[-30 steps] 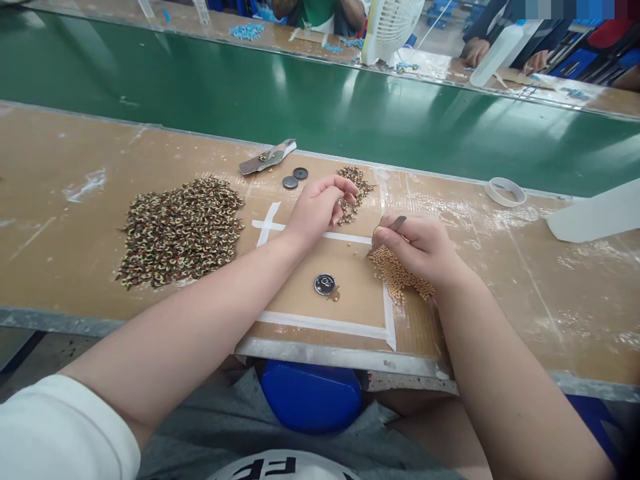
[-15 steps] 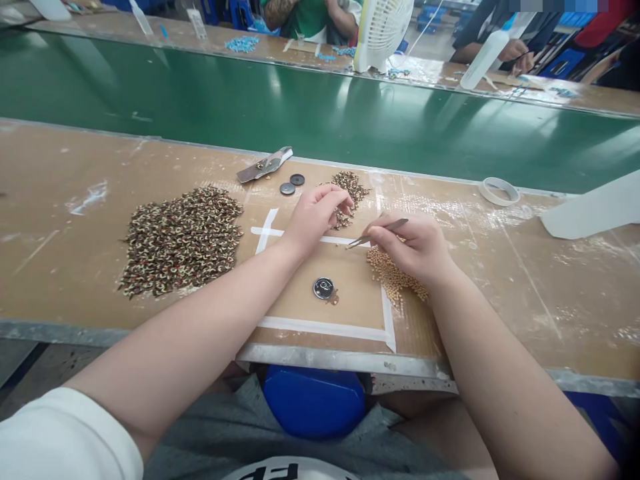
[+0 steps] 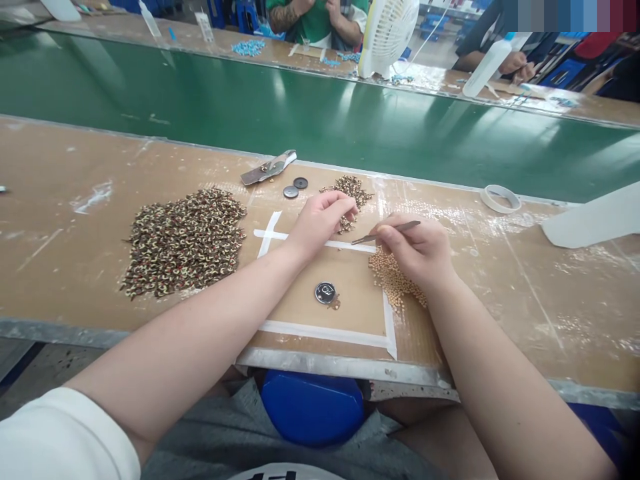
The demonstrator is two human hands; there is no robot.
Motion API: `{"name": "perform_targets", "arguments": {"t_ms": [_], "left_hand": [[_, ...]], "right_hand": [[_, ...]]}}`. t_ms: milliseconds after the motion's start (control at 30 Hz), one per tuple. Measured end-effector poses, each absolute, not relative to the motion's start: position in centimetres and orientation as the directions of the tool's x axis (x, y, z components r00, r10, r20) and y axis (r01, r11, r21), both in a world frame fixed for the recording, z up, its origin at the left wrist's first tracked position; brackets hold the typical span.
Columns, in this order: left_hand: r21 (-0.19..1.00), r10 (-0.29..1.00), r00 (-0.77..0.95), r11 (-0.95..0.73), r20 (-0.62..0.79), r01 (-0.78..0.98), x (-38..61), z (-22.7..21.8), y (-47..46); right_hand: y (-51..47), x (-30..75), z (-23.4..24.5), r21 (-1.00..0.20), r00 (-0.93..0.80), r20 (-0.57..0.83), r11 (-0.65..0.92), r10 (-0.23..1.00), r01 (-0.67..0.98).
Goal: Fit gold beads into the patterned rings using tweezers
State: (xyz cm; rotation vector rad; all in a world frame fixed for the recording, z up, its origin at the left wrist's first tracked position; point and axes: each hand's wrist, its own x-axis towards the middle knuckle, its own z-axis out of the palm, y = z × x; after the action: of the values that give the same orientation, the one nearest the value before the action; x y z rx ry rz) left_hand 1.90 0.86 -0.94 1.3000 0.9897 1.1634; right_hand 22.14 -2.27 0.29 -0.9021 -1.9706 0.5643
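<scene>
My right hand (image 3: 417,250) grips a pair of metal tweezers (image 3: 385,233), whose tips point left over the white tape line. Under and beside that hand spreads a pile of small tan beads (image 3: 395,280). At the near edge of a small heap of dark-and-cream pieces (image 3: 355,190), my left hand (image 3: 327,217) has its thumb and fingers pinched together; anything between them is too small to make out. A round dark cap with shiny liquid (image 3: 325,293) lies inside the taped rectangle, a brownish smear beside it. A single bead lies just below the tweezers' tips.
Left of the tape spreads a large pile of dark-and-cream pieces (image 3: 185,240). Behind lie a folded strip (image 3: 269,168), two round lids (image 3: 291,192) and a tape roll (image 3: 500,199). A white bottle (image 3: 595,217) lies at right. Beyond the green belt (image 3: 250,100), people work near a fan (image 3: 387,40).
The tweezers in my right hand have lifted and turned flatter, away from the board. My left hand stays pinched by the small heap. The whole view has shifted slightly.
</scene>
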Motion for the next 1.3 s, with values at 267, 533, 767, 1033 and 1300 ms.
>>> {"name": "perform_targets", "arguments": {"t_ms": [267,533,767,1033,1300], "left_hand": [[0.995,0.941,0.334,-0.029,0.059,-0.093,2.0,-0.2,-0.1],[0.991,0.913,0.407,0.054,-0.001,-0.119,2.1,0.0,-0.6],[0.97,0.889,0.453,0.166,-0.069,-0.178,2.0,0.0,-0.5],[0.971,0.922,0.386,0.089,0.003,-0.22,2.4,-0.3,-0.6],[0.987,0.915,0.404,0.061,0.005,-0.151,2.3,-0.2,-0.7]], "right_hand": [[-2.4,22.3,0.8,-0.752,0.014,0.64,0.623,0.768,0.214],[-2.4,22.0,0.9,-0.728,-0.024,0.663,0.652,0.748,0.209],[-2.9,22.1,0.8,-0.67,0.016,0.72,0.689,0.694,0.277],[-3.2,22.1,1.1,-0.637,-0.008,0.743,0.711,0.669,0.297],[-3.0,22.0,0.9,-0.618,-0.009,0.754,0.715,0.657,0.328]]}}
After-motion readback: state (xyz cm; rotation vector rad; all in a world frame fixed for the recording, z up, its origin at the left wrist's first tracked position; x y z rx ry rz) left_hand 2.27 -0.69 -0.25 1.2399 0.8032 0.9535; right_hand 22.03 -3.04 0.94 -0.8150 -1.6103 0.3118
